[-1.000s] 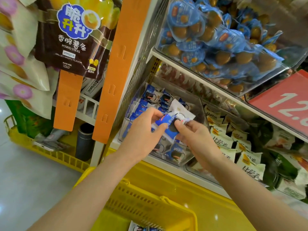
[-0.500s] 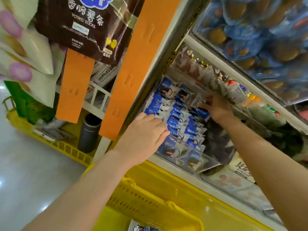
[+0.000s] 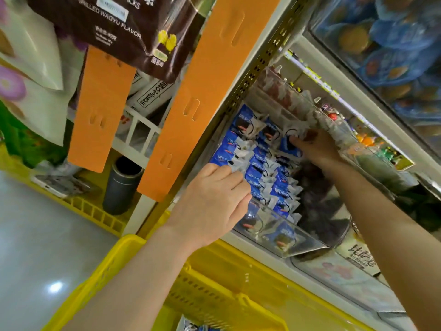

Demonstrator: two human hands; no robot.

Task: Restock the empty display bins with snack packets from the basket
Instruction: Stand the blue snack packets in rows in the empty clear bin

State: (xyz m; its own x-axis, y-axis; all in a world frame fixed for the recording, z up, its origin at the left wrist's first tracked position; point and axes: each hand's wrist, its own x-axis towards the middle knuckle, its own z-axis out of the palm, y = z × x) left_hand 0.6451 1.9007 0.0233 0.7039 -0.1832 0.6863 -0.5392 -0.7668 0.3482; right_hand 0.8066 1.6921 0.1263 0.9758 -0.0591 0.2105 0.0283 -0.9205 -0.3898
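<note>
A clear display bin (image 3: 286, 237) on the shelf holds rows of blue and white snack packets (image 3: 260, 168). My left hand (image 3: 212, 204) rests on the front left rows, fingers bent over the packets' tops. Reaching deep to the bin's back, my right hand (image 3: 315, 146) pinches a blue snack packet (image 3: 290, 145) at its fingertips. The yellow basket (image 3: 214, 295) sits below my arms, and a few packets (image 3: 193, 327) show at its bottom edge.
Two orange strips (image 3: 202, 87) hang left of the shelf post, under a brown potato-sticks bag (image 3: 133, 25). A dark cylinder (image 3: 121, 185) stands on the low yellow rack (image 3: 95, 209). Another bin of blue-wrapped snacks (image 3: 386, 44) sits above; dark packets (image 3: 319, 206) fill the space on the right.
Both hands held packets together in front of the bin. Since then my right hand has reached to the bin's back and my left has settled on the front rows.
</note>
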